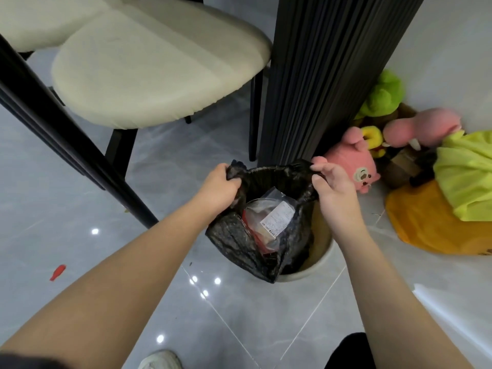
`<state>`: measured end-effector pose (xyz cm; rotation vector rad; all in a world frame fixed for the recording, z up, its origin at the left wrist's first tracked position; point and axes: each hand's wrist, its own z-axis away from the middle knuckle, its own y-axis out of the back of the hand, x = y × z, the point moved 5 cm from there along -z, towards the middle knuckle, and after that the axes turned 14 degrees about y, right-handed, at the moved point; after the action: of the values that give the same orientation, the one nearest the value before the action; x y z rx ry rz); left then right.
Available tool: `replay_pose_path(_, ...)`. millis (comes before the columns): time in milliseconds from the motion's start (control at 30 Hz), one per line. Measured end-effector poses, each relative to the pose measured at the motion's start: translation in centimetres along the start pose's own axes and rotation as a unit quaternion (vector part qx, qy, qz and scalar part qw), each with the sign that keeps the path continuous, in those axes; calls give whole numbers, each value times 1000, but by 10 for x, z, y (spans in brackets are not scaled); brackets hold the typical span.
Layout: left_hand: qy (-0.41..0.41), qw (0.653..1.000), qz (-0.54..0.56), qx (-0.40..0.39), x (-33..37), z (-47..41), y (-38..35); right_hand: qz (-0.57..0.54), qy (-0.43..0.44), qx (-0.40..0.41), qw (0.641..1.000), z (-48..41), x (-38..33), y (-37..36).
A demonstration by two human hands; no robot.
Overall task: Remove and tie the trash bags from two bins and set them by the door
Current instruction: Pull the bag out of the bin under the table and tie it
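Observation:
A black trash bag (pixel 234 243) hangs partly lifted out of a round cream bin (pixel 316 270) on the grey tiled floor. Its mouth is spread wide. Inside lie clear plastic wrapping with a white printed label (pixel 277 219) and something red. My left hand (pixel 218 187) grips the bag's left rim in a fist. My right hand (pixel 334 187) pinches the right rim between thumb and fingers. The bag's lower part sags over the bin's left edge, and the bin's inside is mostly hidden.
A dark ribbed table pedestal (pixel 319 75) stands just behind the bin. Cream chairs (pixel 159 67) with black legs are at the left. Plush toys (pixel 356 166) and yellow-green cloth (pixel 468 177) lie at the right. A red scrap (pixel 57 272) lies on the floor at the left.

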<state>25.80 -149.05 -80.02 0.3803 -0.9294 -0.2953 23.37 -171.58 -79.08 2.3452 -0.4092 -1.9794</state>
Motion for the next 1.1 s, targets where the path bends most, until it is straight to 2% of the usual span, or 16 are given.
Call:
replay_pose_path(67, -39, 999, 5, 32, 6, -2, 4, 39, 7, 41, 998, 1, 1, 8)
replay_pose_path(167, -163, 986, 10, 21, 21, 13, 1, 110, 37, 29, 993, 0, -3, 14)
replay_pose_path(233, -199, 978, 57, 29, 25, 21, 5, 98, 43, 55, 993, 0, -9, 17)
replay_pose_path(300, -185, 977, 74, 69, 19, 16, 16, 93, 17, 123, 988, 2, -5, 30)
replay_pose_path(367, -134, 977, 90, 137, 4, 5, 33, 92, -25, 201, 975, 6, 5, 48)
replay_pose_path(433, -87, 976, 116, 160, -7, -1, 44, 80, -62, 239, 966, 11, 14, 60)
replay_pose_path(533, -120, 988, 28, 94, 3, 1, 34, 46, -60, 186, 980, 9, 9, 53)
replay_pose_path(633, -170, 981, -73, -62, 24, 18, 9, 59, 15, 63, 996, 7, -12, 30)
replay_pose_path(700, -177, 968, -121, -132, 27, 26, -11, 78, 54, 16, 995, 10, -17, 21)
replay_pose_path(800, -214, 948, -181, -153, 27, 33, -43, 86, 95, -14, 992, 15, -23, 15)
replay_pose_path(967, -238, 930, -195, -203, 18, 26, -90, 126, 147, -38, 980, 19, -31, 11)
replay_pose_path(1100, -251, 941, -169, -152, 16, 17, -104, 135, 153, -42, 978, 20, -29, 15)
